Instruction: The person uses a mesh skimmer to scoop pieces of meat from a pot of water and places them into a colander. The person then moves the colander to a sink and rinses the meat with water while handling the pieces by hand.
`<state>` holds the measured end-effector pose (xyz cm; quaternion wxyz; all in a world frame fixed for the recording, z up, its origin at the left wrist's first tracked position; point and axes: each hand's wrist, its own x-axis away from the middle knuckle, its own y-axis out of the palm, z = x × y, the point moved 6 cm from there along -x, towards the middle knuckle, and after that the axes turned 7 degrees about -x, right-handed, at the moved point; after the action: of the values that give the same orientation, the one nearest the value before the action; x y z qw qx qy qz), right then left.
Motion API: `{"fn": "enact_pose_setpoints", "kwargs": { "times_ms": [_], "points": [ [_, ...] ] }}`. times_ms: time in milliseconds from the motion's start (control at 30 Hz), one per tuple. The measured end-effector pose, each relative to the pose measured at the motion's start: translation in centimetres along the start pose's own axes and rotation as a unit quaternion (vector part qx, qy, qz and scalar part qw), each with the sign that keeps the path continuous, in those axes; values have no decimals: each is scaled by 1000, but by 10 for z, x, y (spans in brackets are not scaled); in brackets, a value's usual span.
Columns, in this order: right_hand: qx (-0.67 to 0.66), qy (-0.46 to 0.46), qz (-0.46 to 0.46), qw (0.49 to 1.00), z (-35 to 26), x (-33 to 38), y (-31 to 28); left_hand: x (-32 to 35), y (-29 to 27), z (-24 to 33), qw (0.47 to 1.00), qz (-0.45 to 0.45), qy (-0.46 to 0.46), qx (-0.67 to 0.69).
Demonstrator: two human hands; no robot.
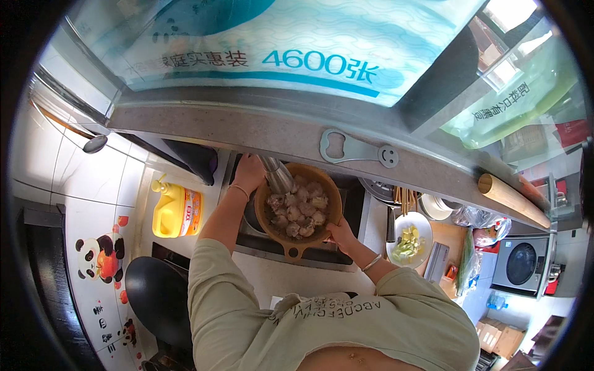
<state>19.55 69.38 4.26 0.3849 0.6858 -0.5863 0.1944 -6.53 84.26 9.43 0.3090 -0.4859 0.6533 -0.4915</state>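
Note:
A brown plastic basin holds pale chunks of raw meat, which look wet. It rests over a dark recess in the counter. My right hand grips the basin's right rim, thumb on the edge. Beyond the left rim, my left hand is closed at a thick silver metal faucet that points down over the meat. The faucet hides part of those fingers. Whether water is running cannot be made out.
A yellow pump bottle stands left, above a black wok. On the right are a white plate of chopped green and yellow pieces, a cleaver and chopsticks. A grey ledge with a metal opener runs ahead.

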Motion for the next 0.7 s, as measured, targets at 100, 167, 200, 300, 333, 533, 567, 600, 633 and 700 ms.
{"fn": "enact_pose_setpoints", "kwargs": {
  "times_ms": [100, 167, 200, 300, 333, 533, 567, 600, 633, 700],
  "points": [
    [-11, -3, 7, 1000, 7, -4, -1, 4, -8, -4, 999, -21, -1, 27],
    [-18, -2, 15, 1000, 12, -8, -3, 5, -4, -6, 999, -14, -8, 46],
    [-18, -4, 15, 1000, 14, -9, -4, 5, -7, -7, 999, 13, -9, 43],
    [-16, -12, 13, 1000, 11, -5, -3, 10, -22, -9, 998, 63, -11, 27],
    [-14, -16, 11, 1000, 5, 1, -2, 14, -33, -13, 998, 59, -9, 17],
    [-19, -17, 24, 999, -1, 23, -3, 53, -63, -20, 990, 144, -10, 7],
    [-27, -20, 26, 999, -4, 31, -2, 59, -71, -17, 988, 150, -22, 35],
    [-25, -17, 20, 999, -5, 37, -1, 68, -78, -21, 979, 154, -74, 113],
    [-23, -13, 14, 1000, -6, 44, -2, 80, -84, -25, 961, 158, -126, 189],
    [-11, -7, 11, 1000, -5, 55, -9, 106, -105, -22, 899, 135, -208, 361]
  ]
}}
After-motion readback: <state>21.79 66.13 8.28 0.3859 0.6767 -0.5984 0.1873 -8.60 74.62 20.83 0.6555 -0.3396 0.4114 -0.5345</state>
